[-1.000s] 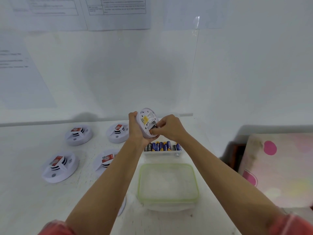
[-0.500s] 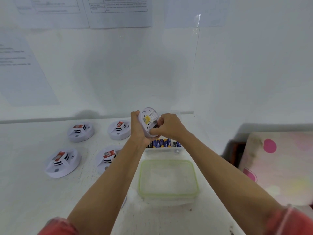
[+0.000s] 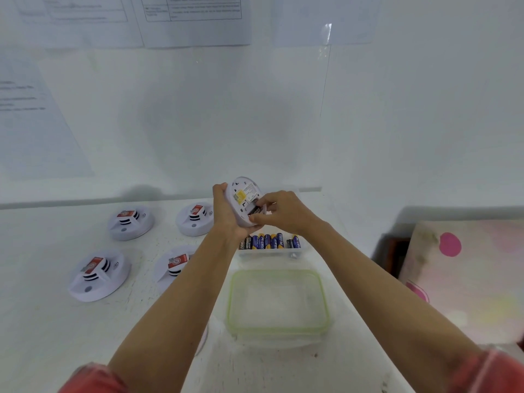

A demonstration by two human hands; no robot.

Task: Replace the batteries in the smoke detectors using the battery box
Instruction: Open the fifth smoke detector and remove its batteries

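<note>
My left hand (image 3: 226, 214) grips a white smoke detector (image 3: 243, 194) tilted up above the table, its back with a yellow label facing me. My right hand (image 3: 280, 209) pinches a dark battery (image 3: 255, 211) at the open compartment on the detector's back. Below my hands a clear battery box (image 3: 295, 252) holds several blue and black batteries (image 3: 269, 241) standing in a row. Several more white smoke detectors lie on the table to the left, each with a red tag: one (image 3: 131, 222), another (image 3: 194, 219), a third (image 3: 97, 275), and one (image 3: 173, 265) partly hidden by my left forearm.
The box's clear lid (image 3: 279, 303) with a green rim lies on the white table in front of the battery box. A pink-dotted cushion (image 3: 465, 268) sits at the right. A white wall with papers rises behind the table.
Both hands hold the detector in about the same place. My right fingers have shifted slightly at the battery compartment, and the dark battery shows there.
</note>
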